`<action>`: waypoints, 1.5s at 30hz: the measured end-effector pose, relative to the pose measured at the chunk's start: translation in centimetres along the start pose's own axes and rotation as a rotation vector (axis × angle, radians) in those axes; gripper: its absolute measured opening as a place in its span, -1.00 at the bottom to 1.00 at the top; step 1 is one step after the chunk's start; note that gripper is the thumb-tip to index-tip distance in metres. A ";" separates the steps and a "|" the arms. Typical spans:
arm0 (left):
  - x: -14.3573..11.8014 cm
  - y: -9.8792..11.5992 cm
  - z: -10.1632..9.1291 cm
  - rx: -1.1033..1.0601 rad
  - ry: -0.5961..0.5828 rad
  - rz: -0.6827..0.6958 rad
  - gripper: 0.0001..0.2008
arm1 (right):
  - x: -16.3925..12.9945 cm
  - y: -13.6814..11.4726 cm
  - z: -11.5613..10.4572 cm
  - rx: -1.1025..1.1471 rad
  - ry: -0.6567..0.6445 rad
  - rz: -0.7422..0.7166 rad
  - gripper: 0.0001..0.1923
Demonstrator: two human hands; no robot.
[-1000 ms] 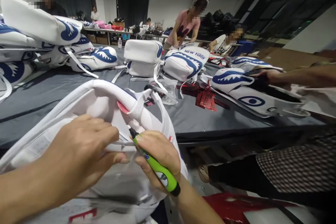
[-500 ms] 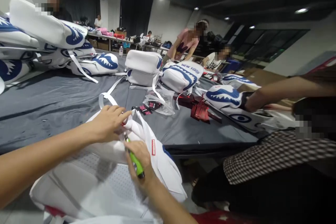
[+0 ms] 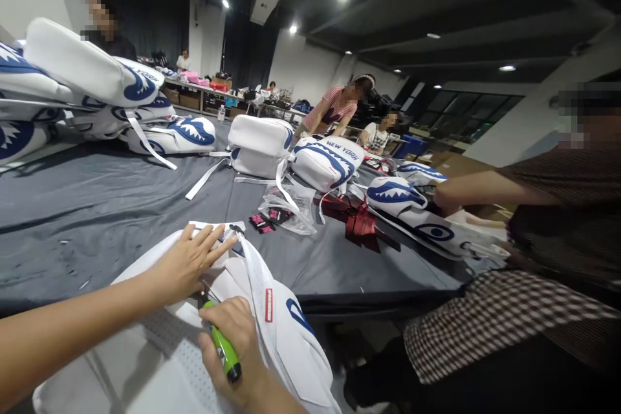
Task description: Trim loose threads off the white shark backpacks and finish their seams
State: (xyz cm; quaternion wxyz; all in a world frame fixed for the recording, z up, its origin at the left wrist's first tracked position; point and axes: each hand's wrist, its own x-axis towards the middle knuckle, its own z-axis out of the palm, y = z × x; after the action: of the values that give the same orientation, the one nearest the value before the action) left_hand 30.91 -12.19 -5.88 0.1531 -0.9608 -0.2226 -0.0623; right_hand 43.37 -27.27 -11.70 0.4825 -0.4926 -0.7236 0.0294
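Note:
A white backpack (image 3: 272, 343) with blue shark print lies in front of me, back panel up, at the near edge of the grey table (image 3: 97, 207). My left hand (image 3: 187, 265) rests flat on its top with the fingers spread. My right hand (image 3: 230, 343) is closed around a green lighter (image 3: 222, 349) held against the backpack, just below the left hand.
Several white shark-print backpacks (image 3: 325, 162) lie across the table, with a stack at the far left (image 3: 72, 77). A clear plastic bag (image 3: 286, 210) and red wrapping (image 3: 356, 220) sit mid-table. A person in a checked garment (image 3: 509, 317) works at my right; other people stand behind.
The view lifted and the backpack dropped lower before me. My left hand went from pinching the fabric to lying flat with open fingers. My right hand still holds the lighter.

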 end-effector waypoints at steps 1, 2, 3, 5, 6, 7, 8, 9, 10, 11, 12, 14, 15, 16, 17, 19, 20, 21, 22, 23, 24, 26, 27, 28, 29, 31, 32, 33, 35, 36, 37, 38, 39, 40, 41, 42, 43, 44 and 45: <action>0.1 -0.1 0.3 0.006 0.002 0.000 0.03 | 0.1 0.0 -0.1 0.001 -0.017 0.003 -0.73; 0.2 -0.2 0.5 0.015 0.003 0.004 0.03 | 0.2 0.1 -0.2 0.006 -0.038 0.004 -0.73; 0.3 -0.2 0.7 0.022 0.002 0.011 0.04 | 0.3 0.2 -0.3 0.009 -0.057 0.009 -0.72; 0.2 -0.3 1.0 0.022 -0.005 0.019 0.05 | 0.5 0.4 -0.5 0.009 -0.089 0.024 -0.69; 0.2 -0.3 1.1 0.011 -0.009 0.018 0.05 | 0.6 0.6 -0.6 0.009 -0.093 0.021 -0.66; 0.1 -0.3 1.1 -0.005 -0.014 0.012 0.04 | 0.6 0.7 -0.6 0.010 -0.092 0.011 -0.61; 0.1 -0.3 1.0 -0.023 -0.020 -0.003 0.03 | 0.7 0.9 -0.6 0.011 -0.074 -0.006 -0.56; 0.1 -0.3 0.9 -0.041 -0.027 -0.027 0.03 | 0.7 1.1 -0.6 0.008 -0.040 -0.023 -0.50; 0.1 -0.3 0.8 -0.057 -0.034 -0.059 0.02 | 0.7 1.4 -0.8 -0.004 -0.001 -0.035 -0.45; 0.1 -0.3 0.6 -0.070 -0.040 -0.092 0.02 | 0.8 1.6 -1.0 -0.032 0.043 -0.035 -0.40; 0.2 -0.3 0.5 -0.079 -0.044 -0.124 0.01 | 1.0 1.9 -1.3 -0.077 0.084 -0.023 -0.36; 0.3 -0.4 0.3 -0.086 -0.035 -0.159 -0.04 | 1.7 2.7 -2.0 -0.217 0.107 0.026 -0.30; 0.4 -0.4 0.3 -0.082 -0.016 -0.161 -0.10 | 2.2 3.1 -2.3 -0.297 0.087 0.057 -0.29; 0.4 -0.4 0.3 -0.074 0.010 -0.158 -0.16 | 2.8 3.6 -2.5 -0.371 0.058 0.094 -0.26; 0.4 -0.4 0.4 -0.065 0.040 -0.153 -0.20 | 3.5 4.0 -2.5 -0.433 0.010 0.143 -0.20; 0.2 -0.3 0.4 -0.054 0.090 -0.146 -0.24 | 4.9 4.5 -1.9 -0.514 -0.126 0.254 -0.02; 0.2 -0.3 0.4 -0.052 0.103 -0.148 -0.25 | 5.5 4.5 -1.4 -0.542 -0.196 0.301 0.05; 0.1 -0.2 0.3 -0.053 0.108 -0.152 -0.25 | 6.1 4.3 -0.8 -0.575 -0.261 0.337 0.09; 0.0 -0.2 0.2 -0.056 0.100 -0.161 -0.26 | 6.6 4.1 -0.1 -0.615 -0.311 0.363 0.10; 0.0 -0.2 0.1 -0.060 0.078 -0.170 -0.26 | 7.0 3.8 0.4 -0.653 -0.340 0.384 0.10; 0.2 -0.3 0.0 -0.064 0.044 -0.180 -0.25 | 7.3 3.6 0.9 -0.681 -0.356 0.409 0.10; 0.6 -0.5 0.1 -0.075 -0.046 -0.221 -0.19 | 7.5 3.5 1.5 -0.690 -0.370 0.458 0.07; 0.8 -0.7 0.2 -0.079 -0.092 -0.250 -0.13 | 7.4 3.7 1.6 -0.683 -0.370 0.469 0.05; 0.9 -0.9 0.4 -0.080 -0.128 -0.280 -0.07 | 7.2 3.9 1.6 -0.675 -0.366 0.467 0.01; 1.0 -1.1 0.5 -0.078 -0.152 -0.307 -0.03 | 7.0 4.2 1.5 -0.675 -0.359 0.453 -0.02; 0.9 -1.3 0.7 -0.073 -0.178 -0.336 0.01 | 6.6 4.6 1.4 -0.685 -0.334 0.422 -0.06; 0.9 -1.4 0.8 -0.070 -0.181 -0.338 0.01 | 6.4 4.8 1.4 -0.688 -0.325 0.414 -0.06; 0.8 -1.4 0.8 -0.069 -0.180 -0.340 0.01 | 6.3 4.9 1.4 -0.692 -0.319 0.410 -0.06; 0.7 -1.4 1.0 -0.072 -0.181 -0.346 0.01 | 6.1 5.1 1.4 -0.700 -0.314 0.411 -0.07; 0.8 -1.4 1.1 -0.072 -0.185 -0.347 0.02 | 6.1 5.1 1.5 -0.702 -0.310 0.411 -0.08; 0.8 -1.4 1.3 -0.070 -0.188 -0.343 0.03 | 6.1 5.1 1.5 -0.700 -0.305 0.410 -0.08; 0.9 -1.3 1.4 -0.065 -0.188 -0.331 0.05 | 6.1 5.1 1.6 -0.698 -0.301 0.409 -0.09; 1.1 -1.3 1.6 -0.057 -0.186 -0.311 0.08 | 6.2 5.1 1.7 -0.697 -0.301 0.409 -0.09; 1.2 -1.3 1.8 -0.050 -0.183 -0.284 0.11 | 6.4 5.1 1.8 -0.699 -0.304 0.411 -0.10; 1.3 -1.2 1.9 -0.046 -0.180 -0.256 0.13 | 6.5 5.1 1.9 -0.703 -0.310 0.414 -0.11; 1.4 -1.2 2.0 -0.045 -0.178 -0.233 0.15 | 6.7 5.1 1.9 -0.711 -0.318 0.419 -0.12; 1.5 -1.1 2.1 -0.046 -0.177 -0.220 0.15 | 6.8 5.2 1.9 -0.718 -0.330 0.424 -0.13; 1.5 -1.1 2.1 -0.048 -0.179 -0.218 0.14 | 6.9 5.2 1.8 -0.726 -0.340 0.428 -0.14; 1.5 -1.1 2.0 -0.050 -0.179 -0.225 0.13 | 6.9 5.2 1.6 -0.727 -0.348 0.422 -0.16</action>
State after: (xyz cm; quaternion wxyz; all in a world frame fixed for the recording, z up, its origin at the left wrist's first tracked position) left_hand 31.86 -10.02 -7.25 0.1005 -0.9350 -0.3400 0.0014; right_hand 45.43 -18.82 -10.57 0.1326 -0.7547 -0.6409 -0.0465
